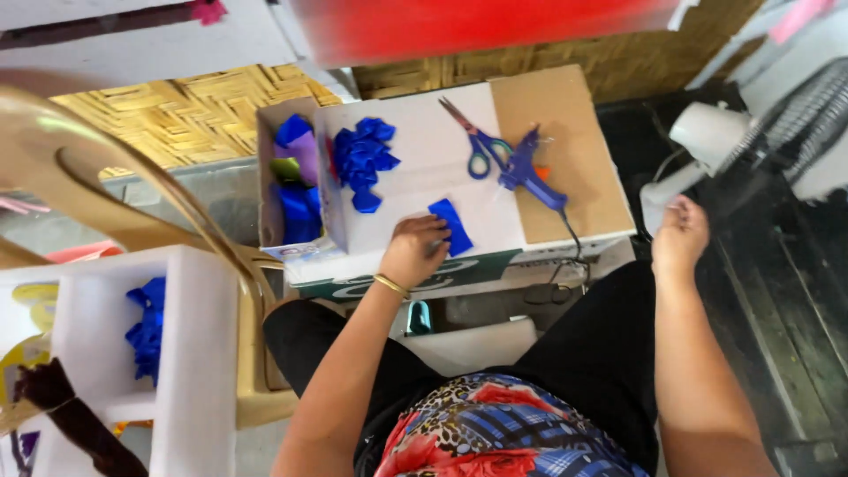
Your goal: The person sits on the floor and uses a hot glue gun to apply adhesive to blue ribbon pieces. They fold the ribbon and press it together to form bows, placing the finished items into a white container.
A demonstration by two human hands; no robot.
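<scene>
My left hand [412, 250] rests on a white box top [424, 159], its fingers closed on a small blue piece of fabric [452, 224]. A gold bangle sits on that wrist. My right hand [678, 234] hangs off the right side of the box, loosely curled and holding nothing. A pile of folded blue fabric pieces [362, 159] lies on the box to the left. Blue-handled scissors [473, 141] and a blue glue gun [528, 170] lie further back, the glue gun partly on a brown cardboard sheet [565, 150].
An open box [296, 181] with blue, purple and green scraps stands left of the white box. A white foam tray [190, 353] with blue pieces is at the left, next to another person's hand [44, 384]. A tan plastic chair [115, 190], a white fan [707, 146].
</scene>
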